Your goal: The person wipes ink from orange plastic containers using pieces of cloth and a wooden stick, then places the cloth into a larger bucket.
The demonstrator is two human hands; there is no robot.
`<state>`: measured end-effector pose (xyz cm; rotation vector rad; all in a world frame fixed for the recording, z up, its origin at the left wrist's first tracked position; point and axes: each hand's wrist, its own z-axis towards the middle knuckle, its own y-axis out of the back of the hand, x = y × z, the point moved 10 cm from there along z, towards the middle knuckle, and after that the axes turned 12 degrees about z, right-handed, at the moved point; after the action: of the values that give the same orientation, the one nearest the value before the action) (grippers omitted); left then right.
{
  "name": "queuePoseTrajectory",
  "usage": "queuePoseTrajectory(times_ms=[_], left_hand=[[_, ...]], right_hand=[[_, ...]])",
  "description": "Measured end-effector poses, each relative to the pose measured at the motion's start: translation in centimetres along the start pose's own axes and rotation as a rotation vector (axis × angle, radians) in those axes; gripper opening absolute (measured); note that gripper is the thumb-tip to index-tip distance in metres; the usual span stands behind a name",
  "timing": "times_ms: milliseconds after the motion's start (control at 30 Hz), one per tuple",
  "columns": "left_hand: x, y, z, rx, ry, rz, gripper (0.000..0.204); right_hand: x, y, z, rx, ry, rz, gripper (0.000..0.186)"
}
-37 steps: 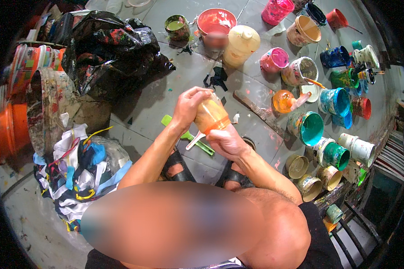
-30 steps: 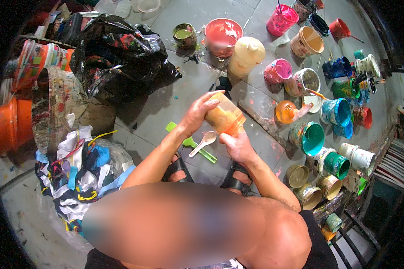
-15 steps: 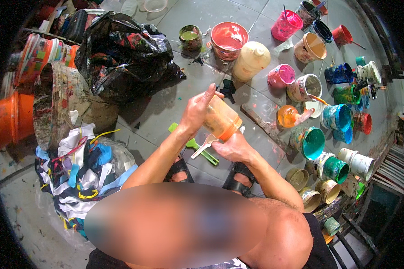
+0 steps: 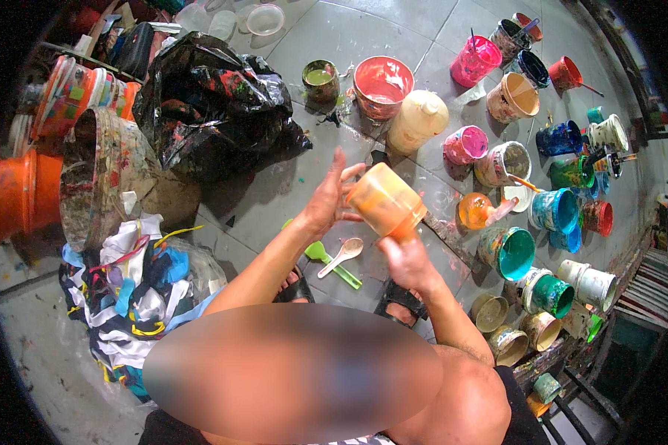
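My right hand (image 4: 408, 265) grips a translucent tub smeared with orange paint (image 4: 384, 196) by its lower, more orange end. The tub hangs tilted above the floor. My left hand (image 4: 328, 202) is at the tub's left side with its fingers spread; whether a fingertip touches the tub I cannot tell. On the tiles below the hands lie a white spoon (image 4: 340, 257) and a green plastic spatula-like tool (image 4: 334, 265), the spoon resting close against it. Slight motion blur softens my right hand.
Paint pots surround the spot: a red bucket (image 4: 383, 85), a cream bottle (image 4: 418, 122), a squat orange bottle (image 4: 475, 211), a teal pot (image 4: 513, 254). A flat stick (image 4: 453, 241) lies nearby. Left are a black plastic bag (image 4: 215, 119), a crusted bucket (image 4: 126, 178) and cloth scraps (image 4: 137, 297).
My left hand has let go of the tub, and its fingers have spread. The tub has shifted right and tilted in my right hand. More of the white spoon shows.
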<state>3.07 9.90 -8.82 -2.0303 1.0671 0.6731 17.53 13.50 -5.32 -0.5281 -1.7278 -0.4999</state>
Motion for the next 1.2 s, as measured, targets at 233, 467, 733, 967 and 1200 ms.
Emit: queuePoseTrajectory(times_ms=[233,467,733,967,1200], left_hand=[[-4.6,-2.2,-2.1,-0.097,-0.184,0.036,0.043],[-4.1,-2.4,-1.4,0.103,-0.291,0.086,0.044],[-3.7,-1.3,0.6,-0.006,-0.302,0.343,0.099],[-3.1,-0.4,-1.9,-0.055,-0.130,0.138,0.063],[-1.3,-0.4,-0.7,0.160,0.000,-0.464,0.065]], right_hand=[[7.3,-3.0,1.1,-0.019,0.339,-0.349,0.055],[3.0,-5.1,-0.1,0.083,-0.315,1.324,0.070],[3.7,-1.1,0.5,-0.056,-0.017,0.764,0.071],[10.1,-4.2,0.3,0.041,0.522,-0.651,0.049],[11.1,-6.6,1.5,0.142,0.530,-1.067,0.052]])
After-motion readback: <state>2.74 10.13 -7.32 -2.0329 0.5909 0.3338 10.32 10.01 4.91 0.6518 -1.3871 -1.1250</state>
